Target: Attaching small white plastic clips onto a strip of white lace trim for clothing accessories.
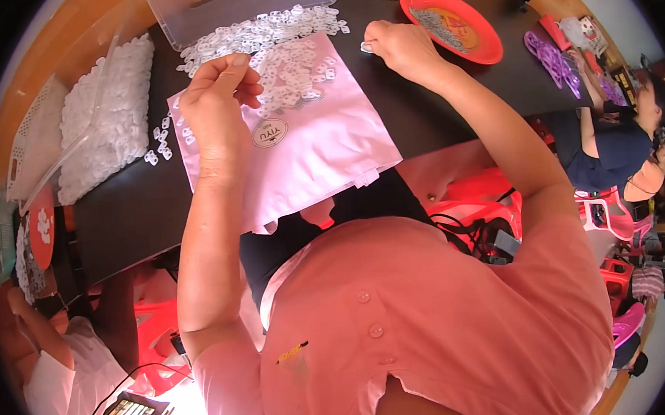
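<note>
My right hand pinches a small white plastic piece over the dark table, just left of the red plate. That plate holds many tiny grey metal parts. My left hand is closed above the left part of a pink cloth, thumb against fingers; whether anything sits between them is too small to make out. Many small white pieces with dark openings lie on the cloth in a loose pile. More of them spread in front of a clear plastic bin.
A large clear bag of white pieces stands at the left beside a white perforated basket. Purple strap-like items lie at the far right. Other people sit at both sides, near red plastic stools. A black cable crosses the lower left.
</note>
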The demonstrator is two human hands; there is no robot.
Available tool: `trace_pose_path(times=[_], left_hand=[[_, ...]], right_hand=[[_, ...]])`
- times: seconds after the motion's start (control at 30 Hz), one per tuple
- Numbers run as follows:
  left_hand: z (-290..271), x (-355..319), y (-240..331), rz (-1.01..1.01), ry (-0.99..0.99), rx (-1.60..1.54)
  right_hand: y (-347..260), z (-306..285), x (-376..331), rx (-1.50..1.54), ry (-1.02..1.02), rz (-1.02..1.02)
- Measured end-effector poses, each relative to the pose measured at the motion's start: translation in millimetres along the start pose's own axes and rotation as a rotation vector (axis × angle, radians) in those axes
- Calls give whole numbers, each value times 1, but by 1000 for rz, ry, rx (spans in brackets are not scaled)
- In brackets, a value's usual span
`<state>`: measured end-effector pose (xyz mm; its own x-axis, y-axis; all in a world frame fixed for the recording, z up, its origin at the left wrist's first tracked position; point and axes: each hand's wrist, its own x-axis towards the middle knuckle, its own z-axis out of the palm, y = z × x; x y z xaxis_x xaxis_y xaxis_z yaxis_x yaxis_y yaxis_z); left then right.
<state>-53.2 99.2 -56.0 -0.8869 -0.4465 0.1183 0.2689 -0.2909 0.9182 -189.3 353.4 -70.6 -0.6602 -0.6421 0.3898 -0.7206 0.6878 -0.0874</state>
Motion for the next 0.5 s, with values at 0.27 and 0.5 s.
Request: trace_pose_path(times=[0.27,0.5], left_hand=[[0,-2,-2,-39,-13,54],[1,-3,1,-76,-39,71]], right_hand=[[11,0,2,-141,-134,-100],[10,-2,13,-182,-225,-133]])
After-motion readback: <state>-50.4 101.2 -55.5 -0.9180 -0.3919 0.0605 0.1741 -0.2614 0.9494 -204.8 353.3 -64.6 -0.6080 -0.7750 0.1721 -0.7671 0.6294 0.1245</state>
